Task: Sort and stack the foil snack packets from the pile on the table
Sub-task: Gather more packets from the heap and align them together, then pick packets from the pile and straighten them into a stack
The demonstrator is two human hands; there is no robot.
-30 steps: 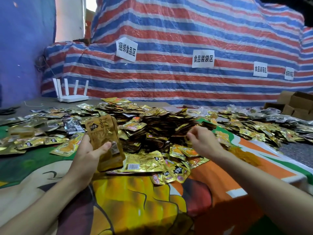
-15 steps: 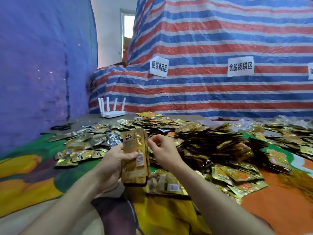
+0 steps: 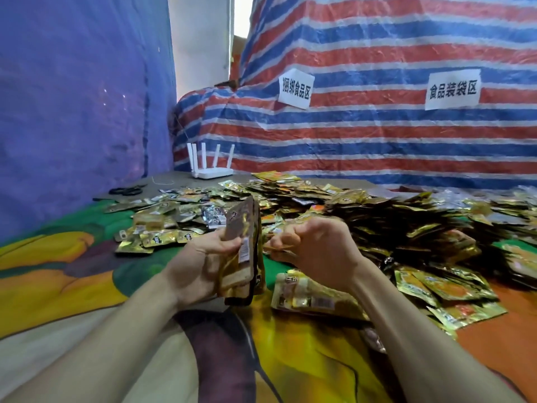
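While the left hand (image 3: 200, 263) grips a packet stack (image 3: 241, 228) upright, the right hand (image 3: 316, 251) pinches a single packet (image 3: 280, 246), seemingly to add.

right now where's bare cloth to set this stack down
Bare tablecloth lies left of the left hand, nearer than the scattered packets, and between the forearms. Beyond the right hand the pile crowds it.

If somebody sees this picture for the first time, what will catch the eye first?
First the big pile of gold foil packets, spread from the middle to the right. Next, in front of it, the left hand grips an upright stack of packets, the right hand curled beside it. Behind, a red, white and blue striped tarp fills the background.
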